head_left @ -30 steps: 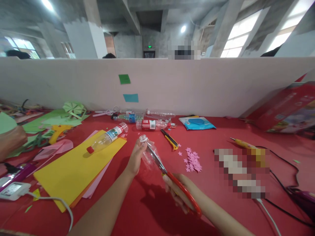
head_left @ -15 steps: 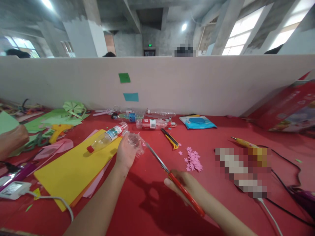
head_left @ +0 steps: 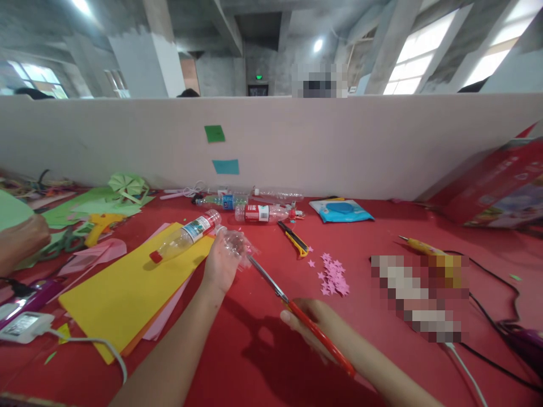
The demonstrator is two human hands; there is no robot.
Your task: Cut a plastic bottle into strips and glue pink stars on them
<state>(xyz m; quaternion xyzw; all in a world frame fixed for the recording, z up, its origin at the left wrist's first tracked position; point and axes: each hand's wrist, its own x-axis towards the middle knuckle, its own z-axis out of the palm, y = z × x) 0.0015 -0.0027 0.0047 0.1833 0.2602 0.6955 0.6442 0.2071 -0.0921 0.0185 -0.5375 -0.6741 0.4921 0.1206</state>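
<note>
My left hand is closed around a clear plastic bottle piece with cut strips along its right edge. It is held above the red table, just right of the yellow paper. The fingers are partly hidden behind the see-through plastic. My right hand grips red-handled scissors, whose metal blades point up and left. Their tips reach the fringed edge of the plastic; whether they touch a strip I cannot tell. A pile of pink stars lies to the right of the blades, below a yellow utility knife.
A red-capped bottle rests on yellow paper. More bottles lie by the white partition, near a wipes pack. At right are a yellow tool and cables. Another person's hand is at far left.
My left hand and the plastic piece have shifted slightly right. The scissors have moved a little left, their tips closer to the fringed edge.
</note>
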